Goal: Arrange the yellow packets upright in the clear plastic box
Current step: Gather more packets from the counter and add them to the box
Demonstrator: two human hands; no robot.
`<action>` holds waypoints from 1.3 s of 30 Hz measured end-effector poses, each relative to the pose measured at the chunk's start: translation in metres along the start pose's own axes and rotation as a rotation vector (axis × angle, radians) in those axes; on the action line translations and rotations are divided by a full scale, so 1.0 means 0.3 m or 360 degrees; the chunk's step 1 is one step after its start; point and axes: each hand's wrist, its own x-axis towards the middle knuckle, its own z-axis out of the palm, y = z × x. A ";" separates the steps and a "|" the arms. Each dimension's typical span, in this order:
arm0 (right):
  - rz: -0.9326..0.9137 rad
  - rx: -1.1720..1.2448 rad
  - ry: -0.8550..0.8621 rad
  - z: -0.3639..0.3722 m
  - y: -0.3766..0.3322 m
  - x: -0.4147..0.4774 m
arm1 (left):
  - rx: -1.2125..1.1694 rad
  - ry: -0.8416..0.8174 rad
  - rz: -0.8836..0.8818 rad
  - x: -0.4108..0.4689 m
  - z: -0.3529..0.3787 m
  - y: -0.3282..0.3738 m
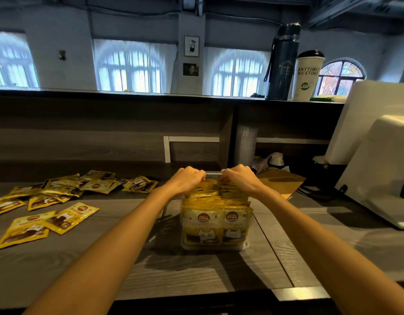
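Note:
A clear plastic box point(215, 246) stands on the grey wooden counter in front of me, packed with several yellow packets point(215, 215) standing upright in two rows. My left hand point(189, 179) and my right hand point(239, 178) reach over the far end of the box, side by side. Their fingers curl down over the tops of the rearmost packets and the box's far rim. Several more loose yellow packets point(60, 196) lie flat and scattered on the counter to the left.
A white point-of-sale machine point(376, 160) stands at the right, with cables beside it. A brown wooden board point(281, 181) lies behind the box. On the raised ledge stand a dark flask point(284, 62) and a white paper cup point(308, 76).

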 end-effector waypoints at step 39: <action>-0.1003 -0.0906 -0.0904 0.922 -0.552 -0.105 | 0.0575 0.0507 -0.1029 -0.490 -0.295 -0.826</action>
